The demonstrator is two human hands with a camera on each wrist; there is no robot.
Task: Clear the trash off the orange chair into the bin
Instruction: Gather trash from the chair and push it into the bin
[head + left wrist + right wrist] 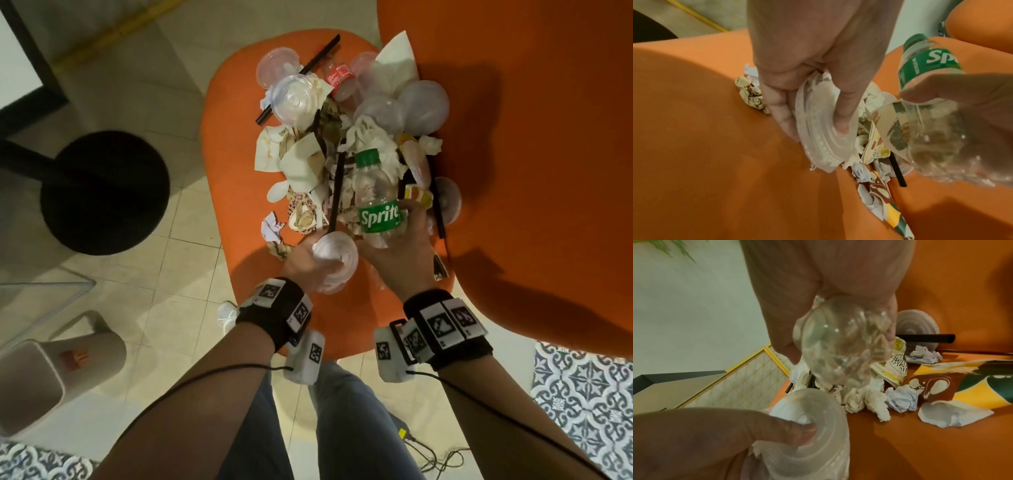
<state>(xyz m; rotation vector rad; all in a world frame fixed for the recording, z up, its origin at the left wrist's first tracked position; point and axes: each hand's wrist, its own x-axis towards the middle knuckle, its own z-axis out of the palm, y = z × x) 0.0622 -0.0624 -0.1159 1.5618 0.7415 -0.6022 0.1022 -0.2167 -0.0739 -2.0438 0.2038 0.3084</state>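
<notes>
Head view, right hand [404,246] gripping Sprite bottle [376,202], above orange chair [236,164]

Warm, dim indoor light. Dark shadows of the arms fall across the orange chair [513,137]. Both wrist views are soft and blurred up close, with edges bent by the wide lens.

- A fast-food or café seating area, by the look of it.
- Orange chair [233,113] heaped with drink lids, straws, napkins and wrappers.
- Pedestal table base [102,192] on a tiled floor [191,260].
- Small logo-marked bin [51,373].
</notes>
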